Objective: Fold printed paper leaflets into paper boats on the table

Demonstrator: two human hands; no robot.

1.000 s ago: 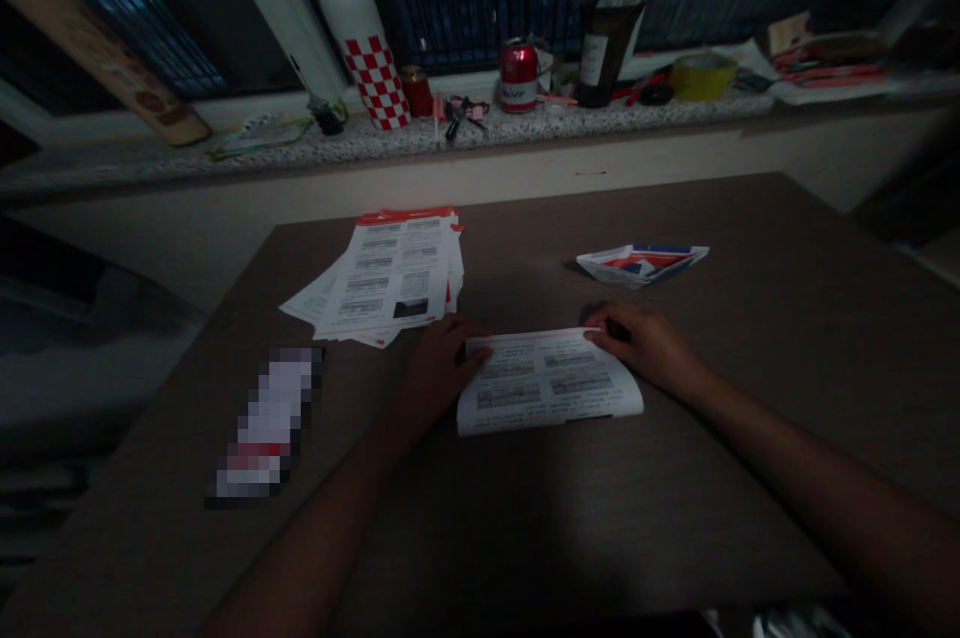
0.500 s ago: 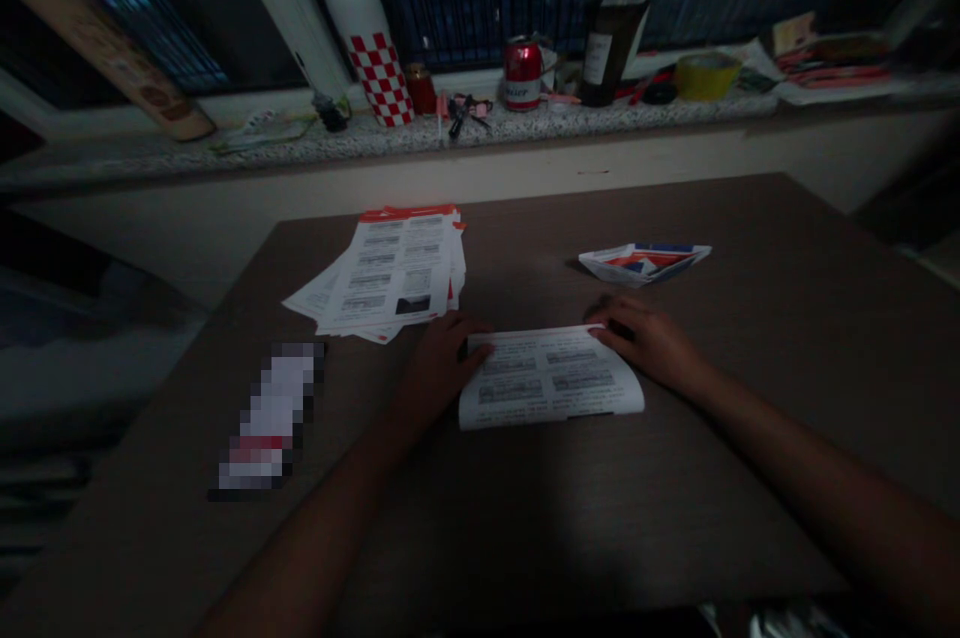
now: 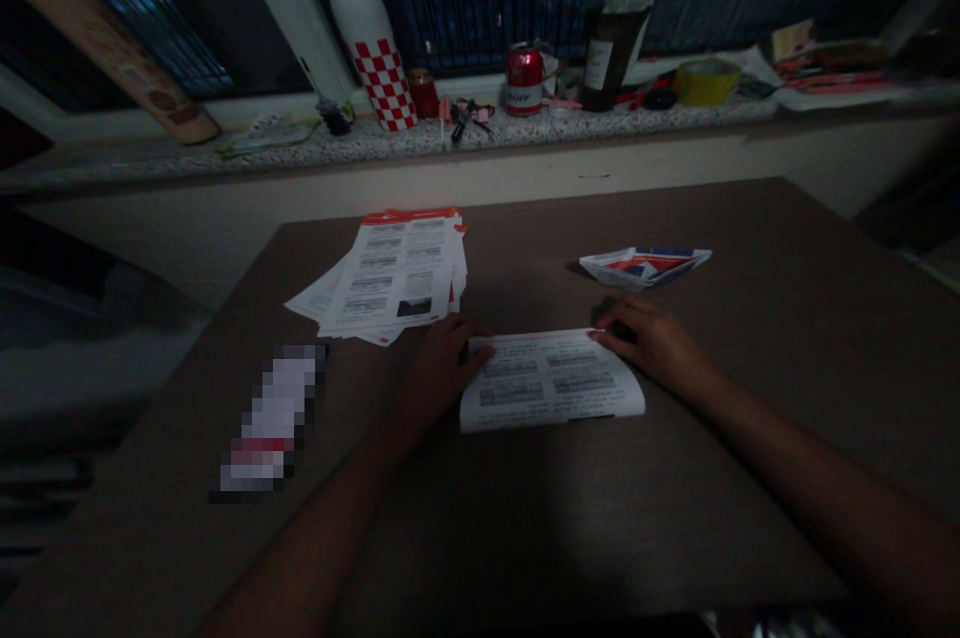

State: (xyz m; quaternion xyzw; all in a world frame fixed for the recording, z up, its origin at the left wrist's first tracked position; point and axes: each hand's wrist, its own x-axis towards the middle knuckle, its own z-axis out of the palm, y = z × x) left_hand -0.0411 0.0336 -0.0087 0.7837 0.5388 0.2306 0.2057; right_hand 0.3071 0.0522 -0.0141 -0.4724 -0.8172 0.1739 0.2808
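A printed sheet of paper (image 3: 553,380) lies on the table in front of me, bent over on itself with a rounded fold towards me. At its far left corner my left hand (image 3: 450,358) grips the edge, thumb on top. My right hand (image 3: 652,338) pinches the far right corner between thumb and fingers. Just beyond the right hand sits a folded paper boat (image 3: 645,266), white, orange and blue. A fanned stack of printed sheets (image 3: 382,268) with orange edges lies beyond the left hand, close to its fingers.
A pixelated phone-shaped object (image 3: 270,418) lies on the brown table (image 3: 450,538) at the left. Along the stone windowsill (image 3: 300,150) stand a white bottle with red checks (image 3: 375,48), a red can (image 3: 523,80), a dark bottle (image 3: 604,53) and a yellow tape roll (image 3: 706,81).
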